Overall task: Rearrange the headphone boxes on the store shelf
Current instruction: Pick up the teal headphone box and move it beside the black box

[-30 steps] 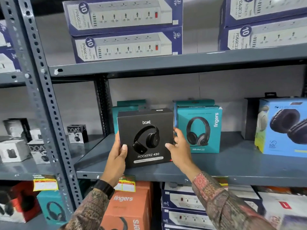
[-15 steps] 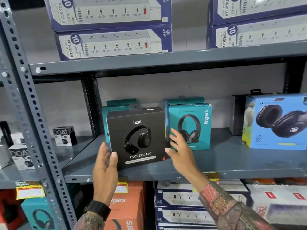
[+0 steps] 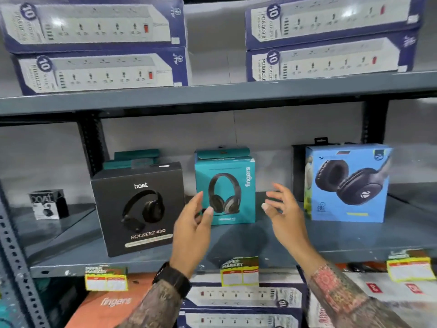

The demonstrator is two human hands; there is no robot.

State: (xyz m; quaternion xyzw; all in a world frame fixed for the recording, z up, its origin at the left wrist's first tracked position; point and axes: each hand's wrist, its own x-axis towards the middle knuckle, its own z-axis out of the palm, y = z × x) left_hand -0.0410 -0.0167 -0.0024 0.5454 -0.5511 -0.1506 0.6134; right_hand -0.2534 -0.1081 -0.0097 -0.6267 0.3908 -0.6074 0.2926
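Observation:
A black boat headphone box (image 3: 139, 207) stands upright at the left of the grey middle shelf (image 3: 331, 242), with teal boxes behind it. To its right stands a teal fingers headphone box (image 3: 227, 185) with another teal box behind. A blue headphone box (image 3: 347, 183) stands further right. My left hand (image 3: 192, 230) is raised just left of the teal box, fingers apart, holding nothing. My right hand (image 3: 283, 214) hovers just right of the teal box, open too. Neither hand touches a box.
Power-strip boxes (image 3: 99, 43) are stacked on the upper shelf and below. A small boat box (image 3: 47, 204) sits on the neighbouring shelf at left. A perforated upright (image 3: 14, 268) stands at left. Price tags (image 3: 238, 271) hang from the shelf edge. An orange fingers box (image 3: 111, 301) is below.
Both hands let go of the black boat box, which now stands alone on the shelf. They moved right and now flank the teal fingers box. My view shifted right.

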